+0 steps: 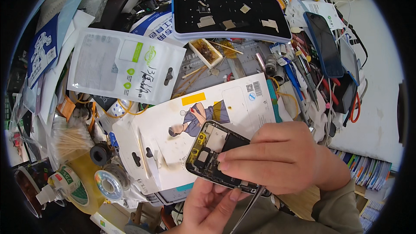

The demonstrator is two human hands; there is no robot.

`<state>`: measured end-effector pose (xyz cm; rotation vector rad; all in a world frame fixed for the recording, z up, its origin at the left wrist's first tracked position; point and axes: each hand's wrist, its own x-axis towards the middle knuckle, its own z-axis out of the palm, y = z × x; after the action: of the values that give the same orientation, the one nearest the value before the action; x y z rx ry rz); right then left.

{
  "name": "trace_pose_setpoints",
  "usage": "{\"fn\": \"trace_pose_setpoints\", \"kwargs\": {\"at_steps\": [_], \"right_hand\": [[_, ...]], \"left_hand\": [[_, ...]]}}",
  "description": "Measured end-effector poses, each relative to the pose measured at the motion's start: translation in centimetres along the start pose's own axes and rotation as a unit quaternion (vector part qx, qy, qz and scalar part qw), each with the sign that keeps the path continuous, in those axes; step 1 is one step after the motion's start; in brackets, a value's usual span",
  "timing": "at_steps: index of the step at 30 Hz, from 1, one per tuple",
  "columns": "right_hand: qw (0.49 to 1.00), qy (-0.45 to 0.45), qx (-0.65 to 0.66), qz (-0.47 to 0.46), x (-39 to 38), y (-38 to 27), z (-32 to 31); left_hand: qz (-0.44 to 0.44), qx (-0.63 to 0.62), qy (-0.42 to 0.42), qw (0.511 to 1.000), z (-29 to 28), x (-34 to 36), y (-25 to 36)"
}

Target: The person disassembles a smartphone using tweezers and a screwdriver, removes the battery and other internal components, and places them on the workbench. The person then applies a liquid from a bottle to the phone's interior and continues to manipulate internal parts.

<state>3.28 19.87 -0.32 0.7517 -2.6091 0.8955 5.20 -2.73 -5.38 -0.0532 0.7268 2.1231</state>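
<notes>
Black opened phone (210, 145), above the left fingers (225, 209), pinched by them along its near edge; beneath the bunched right fingers (255, 151), no telling whether pinching anything. Probably light, stiff, slick-framed, fragile inside; best taken by the rim.

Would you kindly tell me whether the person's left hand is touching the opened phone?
Touching: the head view shows the left hand holding the opened phone, fingers underneath and thumb at the near edge.

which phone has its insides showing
The black-rimmed rectangular phone in the left hand: its inner parts lie bare, while the blue-edged dark phone on the right shows a smooth face.
</notes>
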Motion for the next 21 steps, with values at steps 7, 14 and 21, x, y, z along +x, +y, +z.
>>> {"fn": "trace_pose_setpoints", "kwargs": {"at_steps": [7, 14, 21], "right_hand": [[0.996, -0.031, 0.08, 0.018, 0.8, 0.7, -0.2], [0.996, -0.017, 0.081, 0.024, 1.0, 0.9, -0.1], [0.996, -0.05, 0.068, -0.006, 1.0, 1.4, -0.6]], "left_hand": [[0.032, 0.058, -0.063, 0.996, -1.6, 0.8, -0.5], [0.017, 0.029, -0.032, 0.999, -0.4, 0.6, 0.3], [0.026, 0.051, -0.015, 0.998, -0.8, 0.4, 0.0]]}}
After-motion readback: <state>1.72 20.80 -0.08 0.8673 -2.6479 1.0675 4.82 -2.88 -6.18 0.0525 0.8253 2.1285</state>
